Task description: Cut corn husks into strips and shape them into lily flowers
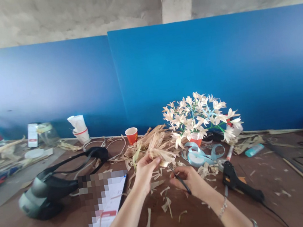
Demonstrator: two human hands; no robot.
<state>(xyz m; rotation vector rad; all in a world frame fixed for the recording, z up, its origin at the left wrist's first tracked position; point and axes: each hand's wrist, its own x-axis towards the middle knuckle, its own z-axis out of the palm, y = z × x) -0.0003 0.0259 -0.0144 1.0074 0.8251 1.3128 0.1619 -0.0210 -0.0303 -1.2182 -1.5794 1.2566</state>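
Note:
My left hand point(146, 170) pinches a pale strip of dried corn husk point(165, 155) between thumb and fingers. Close by on the right, my right hand point(191, 180) is closed around a pair of dark-handled scissors point(181, 183), whose blades point up toward the strip's lower edge. Whether the blades touch the husk is hard to tell. Behind my left hand lies a heap of dried husks point(155, 137). White husk flowers point(197, 116) on green stems stand in a red cup point(195, 140) beyond my right hand.
A black glue gun point(240, 183) lies right of my right hand, near light-blue ribbon point(198, 156). To the left are a phone point(110, 200) and a headset point(49, 191). A red paper cup point(131, 135) stands at the back. Husk scraps point(166, 204) litter the brown table.

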